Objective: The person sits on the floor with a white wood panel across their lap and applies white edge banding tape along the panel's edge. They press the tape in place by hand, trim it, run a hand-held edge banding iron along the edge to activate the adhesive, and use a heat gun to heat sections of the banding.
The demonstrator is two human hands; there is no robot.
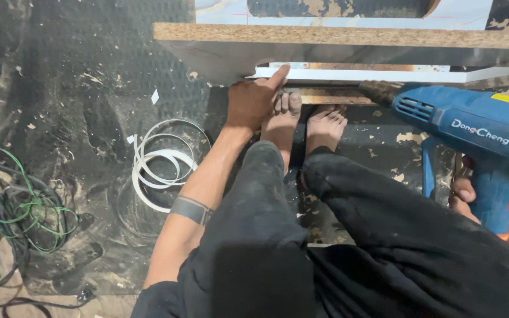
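Note:
My left hand [255, 100] reaches forward over my bare feet [304, 121], its forefinger pressed against the white edge strip [384, 75] under a chipboard panel [349, 36]. My right hand [496, 221] grips the handle of a blue power drill [472, 126] at the right. The drill's dark chuck [379, 91] points left toward a thin wooden strip [331, 97] just below the white edge. My legs in black trousers fill the lower middle of the view.
A loose coil of white edge banding [160, 165] lies on the dusty black mat [78, 88] at left. Tangled green and black cables [25, 206] lie at the far left. Wood chips are scattered over the floor.

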